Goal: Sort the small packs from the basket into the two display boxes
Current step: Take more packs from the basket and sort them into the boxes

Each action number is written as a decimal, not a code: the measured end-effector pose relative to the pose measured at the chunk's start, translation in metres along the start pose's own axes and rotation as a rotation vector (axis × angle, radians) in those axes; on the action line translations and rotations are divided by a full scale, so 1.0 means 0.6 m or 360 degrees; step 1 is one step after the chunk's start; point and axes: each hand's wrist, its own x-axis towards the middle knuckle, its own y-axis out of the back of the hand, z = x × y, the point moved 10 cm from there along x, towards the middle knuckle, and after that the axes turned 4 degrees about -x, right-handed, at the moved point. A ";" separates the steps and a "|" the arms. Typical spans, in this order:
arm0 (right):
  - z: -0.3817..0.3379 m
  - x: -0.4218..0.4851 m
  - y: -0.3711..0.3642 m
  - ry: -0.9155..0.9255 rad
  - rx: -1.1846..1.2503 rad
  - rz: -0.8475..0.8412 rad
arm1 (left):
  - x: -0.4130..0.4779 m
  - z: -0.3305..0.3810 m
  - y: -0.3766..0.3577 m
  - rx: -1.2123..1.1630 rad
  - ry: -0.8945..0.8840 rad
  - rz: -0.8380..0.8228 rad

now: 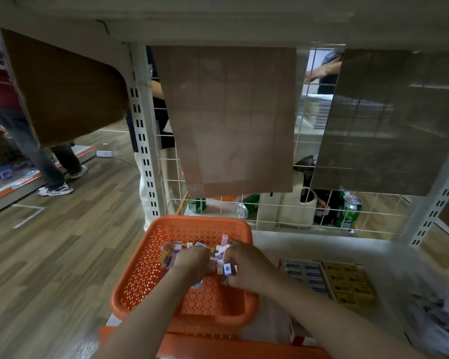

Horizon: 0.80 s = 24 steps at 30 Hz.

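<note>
- Status: mid-sort by our judgement. We had both hands down in the orange basket (pixel 145 275) and neither at the boxes.
- Loose small packs (pixel 170 255) lay bunched at the basket's far end, mostly white and pink with a yellow one or two. The near half of the basket floor was bare. A modest pile was left, and we could not read a count.
- Our left hand (pixel 192 259) lay palm-down on the pile with its fingers curled under and hidden. We could not tell whether it gripped anything.
- Our right hand (pixel 249 268) was curled round a white pack with a blue dot (pixel 227 269), inside the basket. It looked as if more packs were bunched in the same grip.
- We had the blue-and-white display box (pixel 306 277) and the yellow display box (pixel 347 287) side by side on the shelf (pixel 322 247), just right of the basket.
- Both boxes showed rows of packs already in and looked close to full, though blur hid any gaps.
- Left to do, as we judged it: carry the held bunch across, split it by colour, then clear the rest of the pile.
</note>
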 end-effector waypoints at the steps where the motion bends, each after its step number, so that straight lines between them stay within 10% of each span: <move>1: 0.001 0.000 -0.001 0.0009 -0.0008 0.0010 | 0.004 -0.003 -0.006 -0.0017 0.0022 -0.0016; 24: 0.023 -0.072 0.102 -0.0069 0.0294 0.0240 | -0.089 0.082 0.122 -0.0120 -0.0395 0.0491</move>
